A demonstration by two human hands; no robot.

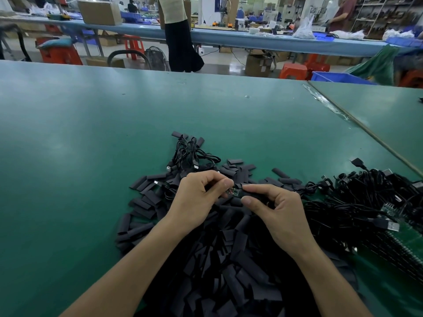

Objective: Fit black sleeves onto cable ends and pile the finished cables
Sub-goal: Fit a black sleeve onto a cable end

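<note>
Sleeve [251, 194], cable end [233, 192] over loose sleeves [229, 271]; cable tangle [366, 202] right, bundle [190, 154] beyond

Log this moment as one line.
step: sleeve fitting; left hand: pinches cable end; right hand: pinches black sleeve; cable end: exposed; finished cables: beyond hands

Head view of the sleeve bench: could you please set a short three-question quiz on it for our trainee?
1. True or false: the left hand lies flat and idle on the green table.
2. What does the right hand pinch, together with the left? A) a black cable end with a small green circuit board; B) a screwdriver; C) scissors.
3. On which side of the person lies the big tangle of black cables with USB plugs?
Key: 1 false; 2 A; 3 the right side.
</note>
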